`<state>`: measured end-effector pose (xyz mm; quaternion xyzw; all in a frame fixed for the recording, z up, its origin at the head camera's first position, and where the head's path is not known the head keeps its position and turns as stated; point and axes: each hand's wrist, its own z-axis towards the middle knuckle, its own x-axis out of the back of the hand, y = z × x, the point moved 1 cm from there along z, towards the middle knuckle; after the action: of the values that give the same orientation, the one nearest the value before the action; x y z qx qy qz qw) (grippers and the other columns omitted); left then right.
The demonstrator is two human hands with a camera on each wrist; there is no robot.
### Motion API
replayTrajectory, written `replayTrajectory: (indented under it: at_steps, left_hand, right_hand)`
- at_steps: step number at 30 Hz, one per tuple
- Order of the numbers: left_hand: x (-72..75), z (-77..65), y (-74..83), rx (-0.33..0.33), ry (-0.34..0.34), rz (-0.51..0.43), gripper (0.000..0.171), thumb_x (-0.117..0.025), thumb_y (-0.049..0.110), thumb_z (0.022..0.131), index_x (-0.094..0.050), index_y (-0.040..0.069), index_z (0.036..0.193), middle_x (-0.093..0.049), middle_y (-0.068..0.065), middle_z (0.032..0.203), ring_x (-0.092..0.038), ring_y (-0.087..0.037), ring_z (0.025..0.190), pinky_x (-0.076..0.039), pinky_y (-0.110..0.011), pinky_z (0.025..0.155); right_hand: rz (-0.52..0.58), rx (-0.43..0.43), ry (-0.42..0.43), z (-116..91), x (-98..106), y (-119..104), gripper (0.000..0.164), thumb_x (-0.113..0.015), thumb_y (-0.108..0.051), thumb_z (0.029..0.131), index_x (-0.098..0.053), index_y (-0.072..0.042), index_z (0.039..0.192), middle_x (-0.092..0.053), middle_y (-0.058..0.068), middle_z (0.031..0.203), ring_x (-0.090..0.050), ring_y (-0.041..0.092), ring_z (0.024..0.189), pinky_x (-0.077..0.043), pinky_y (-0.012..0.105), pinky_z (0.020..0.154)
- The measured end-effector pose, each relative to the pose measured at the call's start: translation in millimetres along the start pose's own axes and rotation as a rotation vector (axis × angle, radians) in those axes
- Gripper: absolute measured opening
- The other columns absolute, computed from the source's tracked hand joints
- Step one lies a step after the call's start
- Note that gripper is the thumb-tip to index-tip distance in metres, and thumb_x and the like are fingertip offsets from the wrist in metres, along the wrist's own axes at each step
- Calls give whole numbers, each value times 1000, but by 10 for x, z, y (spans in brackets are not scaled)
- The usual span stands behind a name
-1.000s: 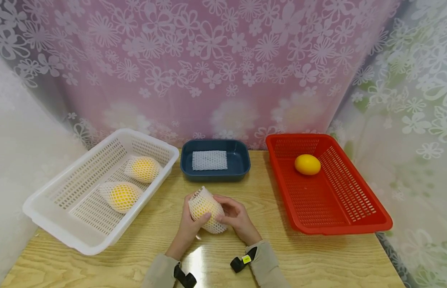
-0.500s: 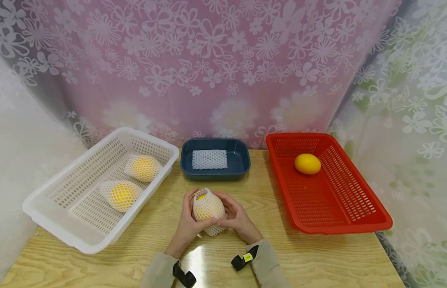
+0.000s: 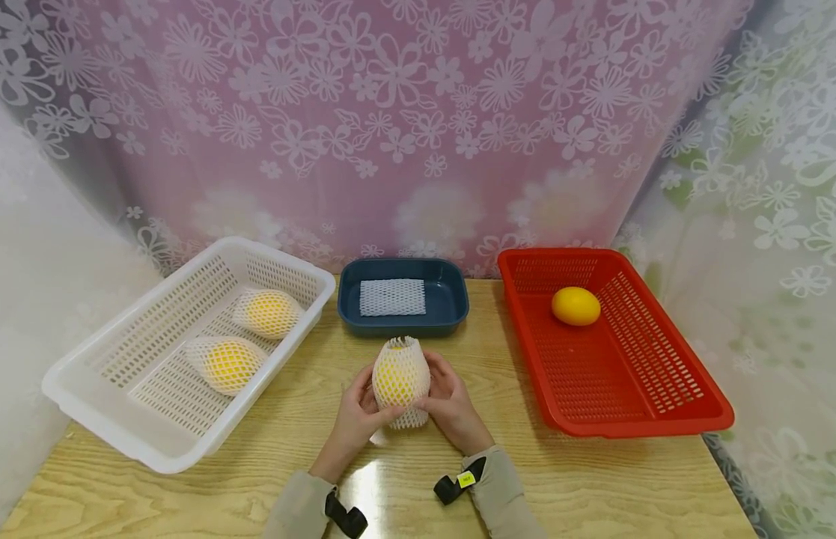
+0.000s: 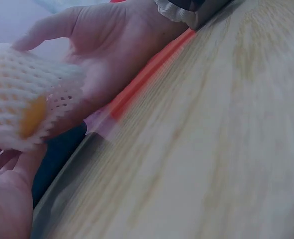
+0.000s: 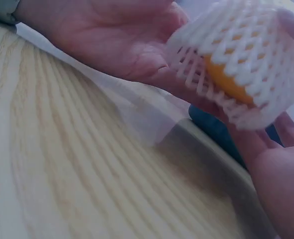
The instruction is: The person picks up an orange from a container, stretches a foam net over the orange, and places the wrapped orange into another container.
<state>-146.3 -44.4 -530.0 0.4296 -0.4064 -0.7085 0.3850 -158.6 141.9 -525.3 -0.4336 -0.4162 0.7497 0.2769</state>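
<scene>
A yellow oval fruit in a white foam net sleeve point(image 3: 401, 379) is held between both hands, upright over the table. My left hand point(image 3: 356, 413) grips its left side, thumb across the front. On the other side, my right hand point(image 3: 454, 410) grips it with the thumb near the left one. Both wrist views show yellow fruit point(image 5: 226, 82) through the sleeve's open bottom end. Two more sleeved fruits point(image 3: 268, 314) lie in the white basket point(image 3: 188, 449). A bare yellow fruit point(image 3: 575, 306) sits in the red basket point(image 3: 613, 404).
Behind the hands stands a dark blue tray point(image 3: 447, 299) with flat white foam net point(image 3: 393, 297) in it. The baskets flank the wooden table point(image 3: 310, 389) left and right. A pink flowered curtain point(image 3: 418, 150) hangs behind.
The sleeved fruit has turned from a leftward tilt to upright and come up slightly. Both hands have shifted their fingers around it. Baskets and tray stay as they were.
</scene>
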Motion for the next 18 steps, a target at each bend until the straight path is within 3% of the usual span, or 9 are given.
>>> replayTrajectory:
  at_steps: [5,12,16,18]
  left_hand:
    - [2,9,-5,22,5,42,68,-68,-2,90,-33,-8,148,-45,-25,143,-53,-15,124,-47,-27,98]
    - [-5,7,17,54,4,16,71,-64,0,93,-26,-3,153,-32,-27,151,-48,-14,129,-46,-29,100]
    - [-9,8,29,63,3,13,71,-64,1,94,-26,-3,153,-32,-26,151,-47,-14,130,-45,-29,101]
    - [2,7,24,56,9,59,69,-63,1,94,-28,0,153,-35,-24,150,-48,-15,129,-45,-28,101]
  right_hand:
    - [23,33,11,5,-5,4,69,-70,9,83,-37,-2,143,-42,12,146,-43,23,133,-40,34,107]
    - [-99,81,45,7,1,12,67,-73,7,84,-43,4,144,-46,15,144,-43,24,133,-37,31,109]
    - [-115,85,56,5,7,16,71,-76,2,83,-42,5,145,-46,16,144,-45,25,132,-38,32,108]
    - [-119,78,50,3,12,22,73,-77,1,83,-41,5,146,-46,17,145,-45,25,132,-40,33,107]
